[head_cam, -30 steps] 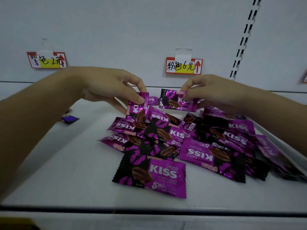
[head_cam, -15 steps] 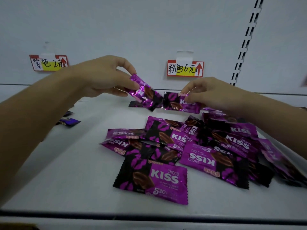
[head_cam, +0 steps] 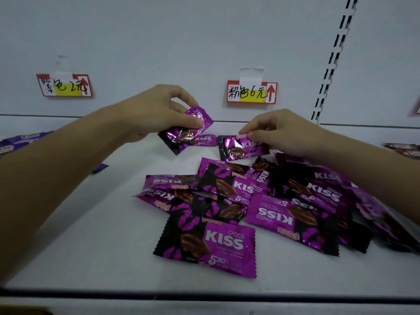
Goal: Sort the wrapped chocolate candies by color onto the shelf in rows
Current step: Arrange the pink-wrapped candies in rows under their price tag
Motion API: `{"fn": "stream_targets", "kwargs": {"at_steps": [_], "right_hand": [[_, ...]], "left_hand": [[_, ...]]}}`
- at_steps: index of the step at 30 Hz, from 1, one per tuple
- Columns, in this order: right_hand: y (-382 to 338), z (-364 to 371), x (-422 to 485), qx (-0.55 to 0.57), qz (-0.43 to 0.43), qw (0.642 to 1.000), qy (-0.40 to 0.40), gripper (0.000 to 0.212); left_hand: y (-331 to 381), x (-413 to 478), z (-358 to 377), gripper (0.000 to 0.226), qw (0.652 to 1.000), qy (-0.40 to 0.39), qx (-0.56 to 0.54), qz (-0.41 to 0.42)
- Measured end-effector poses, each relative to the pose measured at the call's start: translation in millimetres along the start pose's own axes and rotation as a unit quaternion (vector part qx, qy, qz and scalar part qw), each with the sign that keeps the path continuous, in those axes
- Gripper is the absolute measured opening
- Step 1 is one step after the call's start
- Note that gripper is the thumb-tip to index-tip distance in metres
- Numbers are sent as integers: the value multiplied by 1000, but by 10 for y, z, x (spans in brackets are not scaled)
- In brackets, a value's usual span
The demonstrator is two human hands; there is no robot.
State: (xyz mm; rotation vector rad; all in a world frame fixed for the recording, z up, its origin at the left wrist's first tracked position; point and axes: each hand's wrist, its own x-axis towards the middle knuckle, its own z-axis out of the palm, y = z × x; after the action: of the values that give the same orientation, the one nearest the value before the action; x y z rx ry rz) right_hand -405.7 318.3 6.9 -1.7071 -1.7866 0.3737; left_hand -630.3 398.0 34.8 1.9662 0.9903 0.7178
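Several purple-and-black "Choco Kiss" candy packets lie in a loose pile (head_cam: 268, 201) on the white shelf (head_cam: 91, 235). My left hand (head_cam: 156, 110) pinches one purple packet (head_cam: 188, 130) and holds it tilted above the shelf, near the back. My right hand (head_cam: 281, 130) grips the top edge of another purple packet (head_cam: 241, 148) that rests at the back of the pile. Behind them a single purple packet (head_cam: 204, 140) lies flat against the back. One packet (head_cam: 209, 244) lies apart at the front.
Two red-and-yellow price tags are stuck on the back wall, one tag (head_cam: 66, 87) at left, the other tag (head_cam: 252, 93) at centre. Blue-purple packets (head_cam: 20, 142) lie at the far left, brown ones (head_cam: 406, 150) at the far right. A slotted upright (head_cam: 331, 60) runs down the wall.
My left hand lifted a purple packet out of the pile and carried it up and back. My right hand kept its hold on its packet at the back of the pile.
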Motion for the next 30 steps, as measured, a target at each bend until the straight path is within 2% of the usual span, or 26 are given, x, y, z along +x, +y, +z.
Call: {"fn": "stream_targets", "kwargs": {"at_steps": [5,11,20,25,30], "right_hand": [[88,24,22,-106,-23,994,-9,20],[57,27,2,-158,-49,984,-69,22],[67,31,5,-155,-50,984,-71,16],[38,19,-16,-132,-58,990,-11,14],[12,11,-30,-135,-61,989,-1,14]], "left_hand": [[11,11,-2,27,999,34,-2,13],[9,14,-27,27,999,33,11,-13],[-12,19,-25,17,999,-1,28,-34],[-19,34,-20,13,999,11,-11,-44],[9,31,28,10,997,28,-63,-19]]}}
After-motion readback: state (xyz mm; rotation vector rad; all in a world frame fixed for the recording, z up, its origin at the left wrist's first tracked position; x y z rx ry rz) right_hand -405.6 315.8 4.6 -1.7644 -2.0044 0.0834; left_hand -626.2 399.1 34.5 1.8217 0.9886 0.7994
